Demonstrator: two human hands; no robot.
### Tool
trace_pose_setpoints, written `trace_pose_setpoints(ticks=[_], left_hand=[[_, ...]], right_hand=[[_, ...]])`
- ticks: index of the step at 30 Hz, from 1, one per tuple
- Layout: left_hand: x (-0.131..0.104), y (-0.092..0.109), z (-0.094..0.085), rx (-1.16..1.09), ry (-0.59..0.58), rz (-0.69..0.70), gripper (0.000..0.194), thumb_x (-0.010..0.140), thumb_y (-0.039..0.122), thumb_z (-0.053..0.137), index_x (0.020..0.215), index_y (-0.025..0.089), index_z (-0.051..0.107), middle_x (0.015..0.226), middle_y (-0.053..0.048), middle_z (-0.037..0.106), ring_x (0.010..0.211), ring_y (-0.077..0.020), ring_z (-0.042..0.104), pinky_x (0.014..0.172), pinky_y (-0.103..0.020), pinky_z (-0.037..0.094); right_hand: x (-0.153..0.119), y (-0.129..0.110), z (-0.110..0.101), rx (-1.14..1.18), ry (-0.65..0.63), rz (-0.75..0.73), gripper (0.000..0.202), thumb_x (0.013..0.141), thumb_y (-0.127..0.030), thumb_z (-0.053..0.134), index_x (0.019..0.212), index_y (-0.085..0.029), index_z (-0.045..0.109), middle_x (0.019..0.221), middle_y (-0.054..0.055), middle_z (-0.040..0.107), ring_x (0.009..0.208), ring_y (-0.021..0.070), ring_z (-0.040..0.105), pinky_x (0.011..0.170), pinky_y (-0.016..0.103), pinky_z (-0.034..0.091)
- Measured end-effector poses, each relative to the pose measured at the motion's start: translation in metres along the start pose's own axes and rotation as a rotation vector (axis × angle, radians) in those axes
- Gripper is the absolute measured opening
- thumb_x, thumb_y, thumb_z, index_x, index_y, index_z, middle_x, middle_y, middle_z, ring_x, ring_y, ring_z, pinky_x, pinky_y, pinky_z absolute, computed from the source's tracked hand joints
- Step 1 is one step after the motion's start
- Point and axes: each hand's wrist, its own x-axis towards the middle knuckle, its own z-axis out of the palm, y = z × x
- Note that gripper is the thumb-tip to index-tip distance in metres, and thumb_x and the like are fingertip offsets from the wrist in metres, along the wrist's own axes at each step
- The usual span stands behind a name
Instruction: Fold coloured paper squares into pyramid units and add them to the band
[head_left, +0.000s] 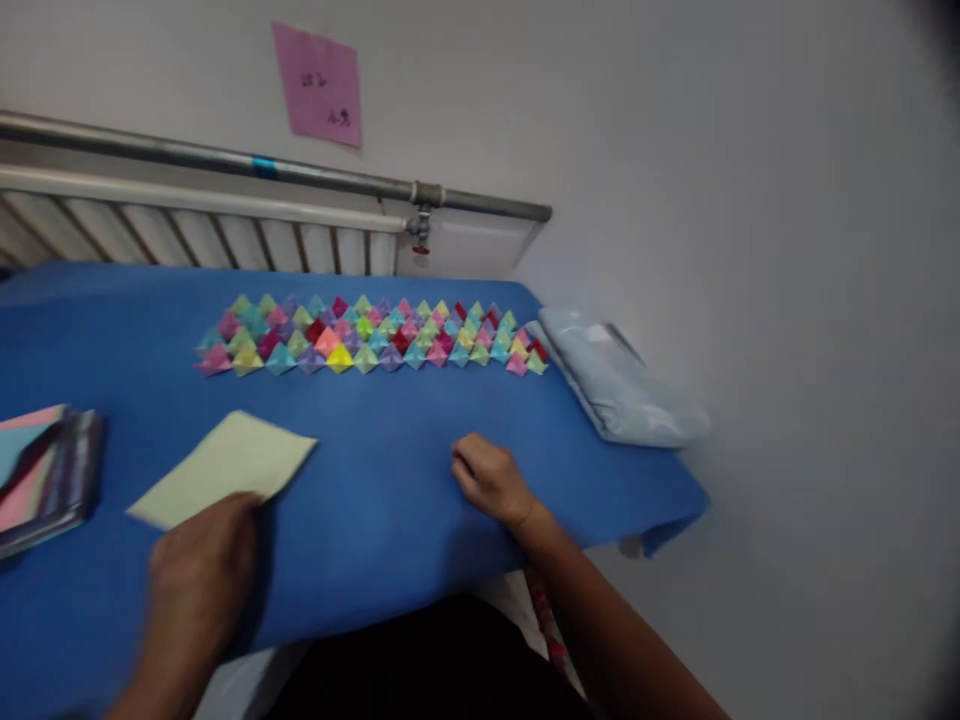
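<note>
A pale yellow-green square sheet of paper (229, 462) is pinched by its near edge in my left hand (201, 560), held over the left part of the blue-covered table (360, 520). My right hand (489, 475) rests on the blue cover near the middle with its fingers curled in; I make out nothing inside it. Beyond both hands, several rows of small folded paper pieces (367, 358) in many colours stand side by side. To the left of my left hand lies a stack of coloured paper (45, 470) in a clear wrapper.
A light blue plastic-wrapped package (615, 385) lies at the table's right end, against the wall. Behind the table run a metal pipe (187, 150) with a red-handled valve (421, 240) and a white radiator (202, 225). A pink note (319, 85) hangs above.
</note>
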Motion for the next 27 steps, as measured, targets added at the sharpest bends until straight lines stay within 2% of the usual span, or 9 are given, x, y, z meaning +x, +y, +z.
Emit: trace_pose_setpoints(ticks=[1, 3, 5, 7, 9, 12, 19, 23, 27], left_hand=[[0.000, 0.019, -0.004, -0.001, 0.037, 0.047, 0.022, 0.094, 0.026, 0.044, 0.105, 0.023, 0.063, 0.101, -0.008, 0.075, 0.092, -0.0287, 0.071, 0.085, -0.046, 0.052], [0.001, 0.048, -0.007, -0.086, 0.018, 0.178, 0.022, 0.096, 0.023, 0.045, 0.105, 0.023, 0.065, 0.106, -0.006, 0.076, 0.098, -0.0237, 0.071, 0.092, -0.041, 0.051], [-0.001, 0.065, -0.009, -0.169, -0.008, 0.270, 0.020, 0.096, 0.018, 0.048, 0.105, 0.024, 0.065, 0.107, -0.004, 0.076, 0.102, -0.0204, 0.070, 0.097, -0.039, 0.049], [-0.005, 0.071, -0.011, -0.235, -0.044, 0.341, 0.020, 0.095, 0.013, 0.051, 0.106, 0.023, 0.065, 0.109, -0.004, 0.075, 0.105, -0.0191, 0.069, 0.100, -0.039, 0.048], [-0.011, 0.072, -0.015, -0.291, -0.070, 0.392, 0.020, 0.094, 0.010, 0.053, 0.107, 0.022, 0.064, 0.110, -0.005, 0.075, 0.107, -0.0188, 0.068, 0.102, -0.040, 0.047], [-0.019, 0.072, -0.023, -0.356, -0.126, 0.418, 0.022, 0.093, 0.008, 0.054, 0.109, 0.020, 0.063, 0.113, -0.008, 0.073, 0.111, -0.0192, 0.067, 0.104, -0.042, 0.046], [-0.026, 0.071, -0.039, -0.460, -0.223, 0.399, 0.031, 0.090, 0.006, 0.056, 0.114, 0.024, 0.061, 0.112, -0.005, 0.073, 0.114, -0.0214, 0.064, 0.102, -0.044, 0.049], [-0.028, 0.062, -0.036, -0.366, -0.222, 0.318, 0.033, 0.091, 0.013, 0.055, 0.122, 0.025, 0.059, 0.123, -0.009, 0.069, 0.117, -0.0254, 0.063, 0.100, -0.046, 0.049], [-0.021, 0.056, -0.031, -0.250, -0.173, 0.211, 0.033, 0.091, 0.030, 0.058, 0.123, 0.025, 0.059, 0.128, -0.012, 0.066, 0.120, -0.0305, 0.061, 0.099, -0.049, 0.048]], right_hand=[[0.000, -0.001, 0.000, 0.009, 0.001, 0.018, 0.016, 0.088, -0.012, 0.044, 0.082, -0.021, 0.057, 0.074, 0.003, 0.060, 0.068, 0.0151, 0.055, 0.066, 0.026, 0.044], [-0.001, -0.007, 0.000, 0.043, 0.026, 0.062, 0.016, 0.089, -0.013, 0.046, 0.083, -0.020, 0.059, 0.076, 0.004, 0.062, 0.070, 0.0156, 0.057, 0.069, 0.027, 0.047], [-0.005, -0.016, -0.001, 0.106, 0.025, 0.091, 0.014, 0.088, -0.015, 0.050, 0.093, -0.020, 0.062, 0.088, 0.006, 0.066, 0.079, 0.0175, 0.062, 0.074, 0.030, 0.050], [-0.010, -0.029, -0.002, 0.158, 0.001, 0.065, 0.023, 0.086, -0.017, 0.055, 0.108, -0.019, 0.061, 0.106, 0.011, 0.066, 0.097, 0.0218, 0.063, 0.084, 0.035, 0.052], [-0.016, -0.043, -0.004, 0.193, -0.044, 0.011, 0.036, 0.085, -0.017, 0.058, 0.120, -0.019, 0.058, 0.120, 0.014, 0.063, 0.112, 0.0256, 0.059, 0.094, 0.042, 0.050], [-0.022, -0.060, -0.004, 0.236, -0.118, -0.055, 0.043, 0.085, -0.015, 0.058, 0.128, -0.022, 0.054, 0.129, 0.013, 0.058, 0.121, 0.0269, 0.053, 0.099, 0.047, 0.047], [-0.023, -0.069, -0.002, 0.209, -0.214, -0.191, 0.032, 0.092, -0.010, 0.048, 0.116, -0.023, 0.064, 0.129, 0.010, 0.059, 0.117, 0.0254, 0.052, 0.097, 0.045, 0.045], [-0.023, -0.068, -0.003, 0.226, -0.214, -0.209, 0.027, 0.094, -0.012, 0.047, 0.109, -0.023, 0.067, 0.123, 0.009, 0.064, 0.112, 0.0236, 0.053, 0.094, 0.042, 0.046], [-0.022, -0.070, -0.006, 0.273, -0.162, -0.195, 0.030, 0.094, -0.010, 0.047, 0.111, -0.025, 0.067, 0.119, 0.007, 0.066, 0.114, 0.0227, 0.053, 0.094, 0.040, 0.046]])
